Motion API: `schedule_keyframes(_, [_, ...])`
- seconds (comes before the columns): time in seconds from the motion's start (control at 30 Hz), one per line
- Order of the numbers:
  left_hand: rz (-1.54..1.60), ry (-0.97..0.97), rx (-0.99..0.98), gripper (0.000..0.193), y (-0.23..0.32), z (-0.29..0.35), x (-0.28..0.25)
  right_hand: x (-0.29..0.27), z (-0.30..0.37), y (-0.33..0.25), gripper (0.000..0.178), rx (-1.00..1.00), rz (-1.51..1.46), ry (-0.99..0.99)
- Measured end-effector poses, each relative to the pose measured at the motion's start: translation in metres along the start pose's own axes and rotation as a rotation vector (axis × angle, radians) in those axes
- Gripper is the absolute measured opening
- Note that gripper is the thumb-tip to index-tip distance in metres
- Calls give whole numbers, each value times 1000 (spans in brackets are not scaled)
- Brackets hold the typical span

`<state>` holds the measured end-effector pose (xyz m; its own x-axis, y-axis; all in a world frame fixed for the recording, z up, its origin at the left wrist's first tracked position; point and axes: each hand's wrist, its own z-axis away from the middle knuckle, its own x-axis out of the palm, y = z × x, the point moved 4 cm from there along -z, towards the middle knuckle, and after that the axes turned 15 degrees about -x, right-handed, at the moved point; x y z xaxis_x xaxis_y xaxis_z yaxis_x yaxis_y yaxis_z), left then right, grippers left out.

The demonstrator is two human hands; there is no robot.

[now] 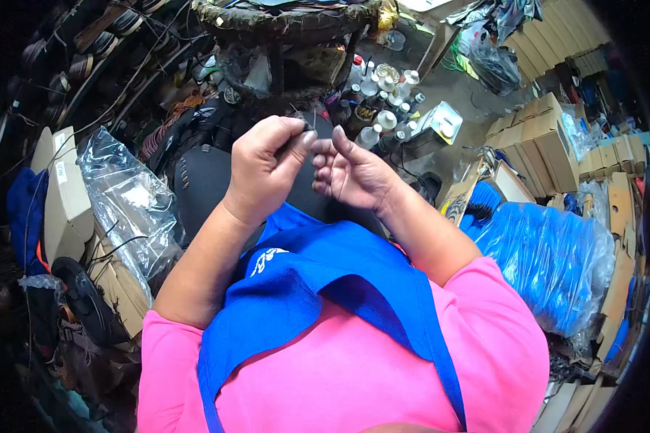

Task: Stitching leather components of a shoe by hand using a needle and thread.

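In front of my dark-trousered lap, my left hand [269, 162] is closed in a pinch. A small dark piece [308, 127] shows at its fingertips, with a thin, needle-like line rising beside it; its kind is too small to make out. Just to the right, almost touching those fingertips, my right hand [357, 172] is turned palm up. Its fingers are loosely curled and the thumb stands apart from them, with nothing visible in the palm. Below both hands hangs a blue apron [296, 289] over a pink top.
Ahead stands a round worn-edged table [282, 25]. Several bottles [386, 119] cluster to its right. Clear plastic wrap [126, 195] and a pale box [66, 195] lie at left. At right are a plastic-wrapped blue bundle [538, 252] and cardboard boxes [534, 141].
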<state>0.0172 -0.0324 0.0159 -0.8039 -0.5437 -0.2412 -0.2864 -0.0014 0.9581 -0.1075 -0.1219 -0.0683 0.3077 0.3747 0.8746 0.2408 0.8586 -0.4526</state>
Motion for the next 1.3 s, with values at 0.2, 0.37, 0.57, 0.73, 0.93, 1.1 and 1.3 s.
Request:
schedule_keyframes(0.2, [-295, -97, 396, 10, 21, 7, 8, 27, -4, -14, 37, -109, 12, -2])
schedule_keyframes(0.37, [-295, -113, 278, 10, 9, 8, 5, 30, -4, -26, 29, -154, 162, -28])
schedule_keyframes(0.57, [-232, -23, -120, 12, -19, 5, -10, 16, -5, -60, 26, -563, 437, 195])
schedule_keyframes(0.73, [163, -20, -375, 12, -44, 5, -24, 6, -3, -76, 23, -655, 380, 256])
schedule_keyframes(0.93, [262, -16, -383, 14, -57, 7, -37, -5, 0, -77, 22, -661, 387, 334])
schedule_keyframes(1.1, [4, 84, -228, 10, -38, 8, -40, -34, 8, -92, 46, -689, 663, 511])
schedule_keyframes(1.3, [-445, 41, 140, 13, 13, 15, -28, 52, -5, -56, 17, -856, 1488, -241])
